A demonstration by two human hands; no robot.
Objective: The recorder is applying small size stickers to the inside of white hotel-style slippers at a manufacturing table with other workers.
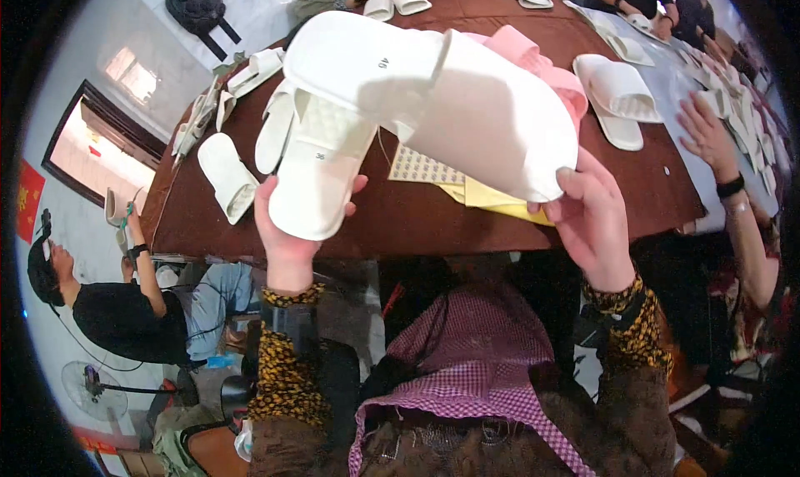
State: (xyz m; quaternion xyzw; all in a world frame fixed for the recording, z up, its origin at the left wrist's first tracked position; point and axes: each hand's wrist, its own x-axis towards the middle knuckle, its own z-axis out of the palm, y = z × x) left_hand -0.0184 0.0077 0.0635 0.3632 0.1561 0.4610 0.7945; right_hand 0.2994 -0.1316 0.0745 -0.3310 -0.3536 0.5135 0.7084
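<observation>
My left hand (292,231) grips the heel end of a white slipper (310,195), its thumb and fingers along the two sides. Between the thumb and fingers of my right hand (596,219) is the toe end of a larger white slipper (500,119). This larger one is raised nearer to me, and its sole (358,56) stretches left across the smaller slipper, hiding part of its strap. Both insoles bear a small dark printed mark. Behind the larger slipper, pink slippers or straps (542,64) show in part.
On the brown-covered table (333,239) lie a sticker sheet (425,167), a yellow cloth or bag (504,204) and several white slippers (227,177). A white pair (617,94) is to the right. Another person's hand (708,135) reaches in there. At left sits a co-worker (125,319) with a slipper.
</observation>
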